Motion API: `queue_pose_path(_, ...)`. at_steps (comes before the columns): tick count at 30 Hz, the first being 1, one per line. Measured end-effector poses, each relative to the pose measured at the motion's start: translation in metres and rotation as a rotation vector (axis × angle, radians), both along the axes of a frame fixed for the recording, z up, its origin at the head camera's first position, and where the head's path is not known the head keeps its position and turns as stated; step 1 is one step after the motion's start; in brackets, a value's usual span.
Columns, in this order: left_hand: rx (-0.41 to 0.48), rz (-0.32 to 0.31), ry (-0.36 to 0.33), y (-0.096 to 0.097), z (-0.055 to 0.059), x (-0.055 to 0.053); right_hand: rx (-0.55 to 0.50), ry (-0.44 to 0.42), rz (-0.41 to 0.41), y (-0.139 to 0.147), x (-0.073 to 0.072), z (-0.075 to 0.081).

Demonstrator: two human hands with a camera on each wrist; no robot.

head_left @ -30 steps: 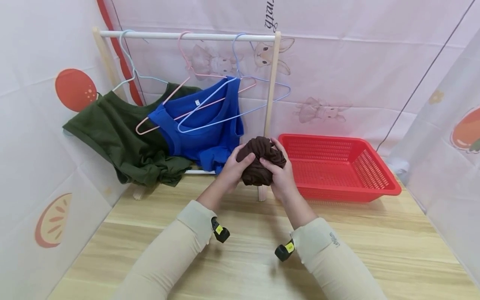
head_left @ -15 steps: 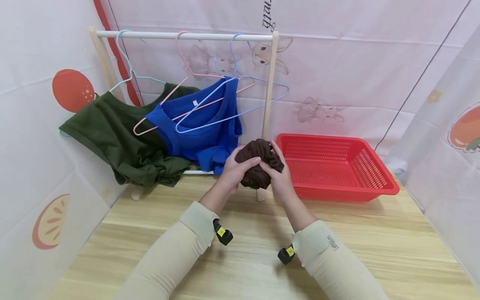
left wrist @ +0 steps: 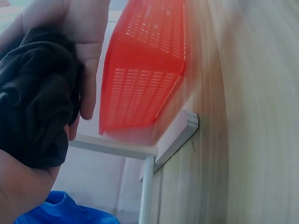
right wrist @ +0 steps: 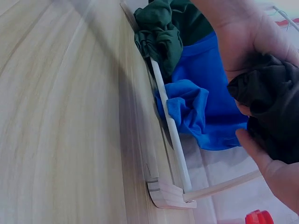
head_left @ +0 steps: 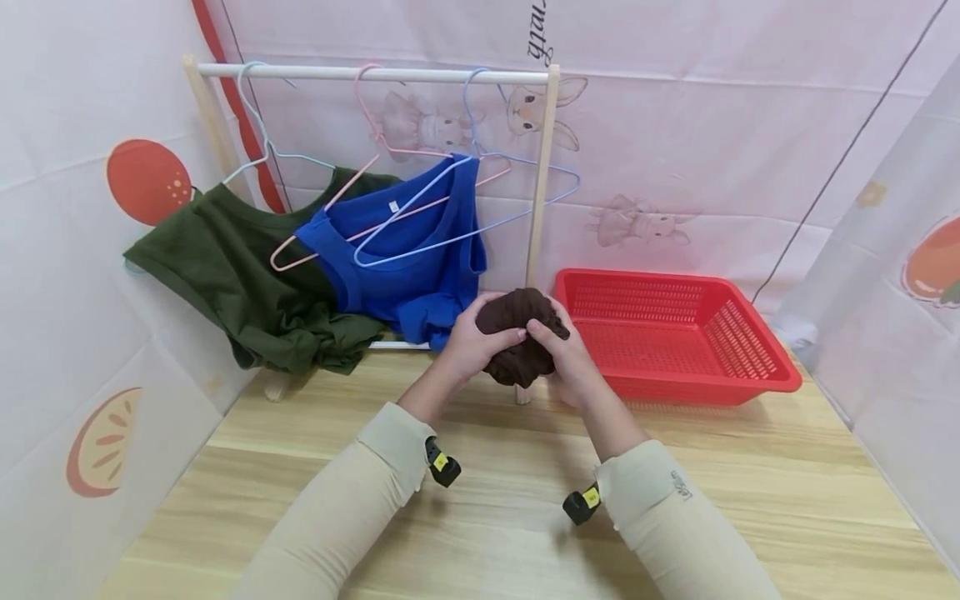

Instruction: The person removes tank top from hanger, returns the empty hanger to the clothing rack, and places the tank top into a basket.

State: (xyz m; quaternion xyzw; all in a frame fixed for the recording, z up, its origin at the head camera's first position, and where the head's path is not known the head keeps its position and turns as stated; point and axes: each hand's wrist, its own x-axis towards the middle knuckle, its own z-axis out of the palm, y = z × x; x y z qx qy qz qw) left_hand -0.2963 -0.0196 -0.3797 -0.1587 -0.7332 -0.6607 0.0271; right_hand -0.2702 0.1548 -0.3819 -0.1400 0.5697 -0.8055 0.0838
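Dark-brown bunched fabric [head_left: 517, 363] gripped at mid-frame

The left hand [head_left: 467, 343] and right hand [head_left: 576, 360] clasp it between them, thumbs on top. Upper centre, black cursive lettering [head_left: 537, 33] runs sideways, cut by the top edge. Left of centre, a blue cloth garment [head_left: 405, 279] bears a small white label [head_left: 393, 207], too tiny to read.

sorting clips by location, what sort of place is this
Probably a small staged laundry corner: a clothes rack with hung garments and a red basket stand on a wood-grain table, enclosed by creased, printed sheets.
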Motion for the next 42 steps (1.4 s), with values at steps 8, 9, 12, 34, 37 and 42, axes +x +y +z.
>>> queue_pose_path(8,-0.114,-0.014,0.038,0.005,0.006,0.004,0.072,0.097,-0.043,0.003,-0.007,-0.008)
queue_pose_path(9,-0.105,-0.013,0.027,0.006,0.005,0.004,0.078,0.102,-0.06,0.003,-0.007,-0.008)
queue_pose_path(12,-0.069,-0.003,0.026,0.011,0.0,0.0,0.095,0.116,-0.118,0.003,-0.008,-0.008)
queue_pose_path(34,-0.096,-0.03,0.096,0.049,-0.003,-0.012,0.025,0.16,-0.417,0.041,-0.024,0.006)
queue_pose_path(37,-0.137,-0.072,0.102,0.056,-0.007,-0.011,-0.009,0.169,-0.485,0.054,-0.031,0.006)
queue_pose_path(42,-0.276,-0.14,0.134,0.067,-0.018,-0.01,-0.016,0.174,-0.607,0.075,-0.038,0.003)
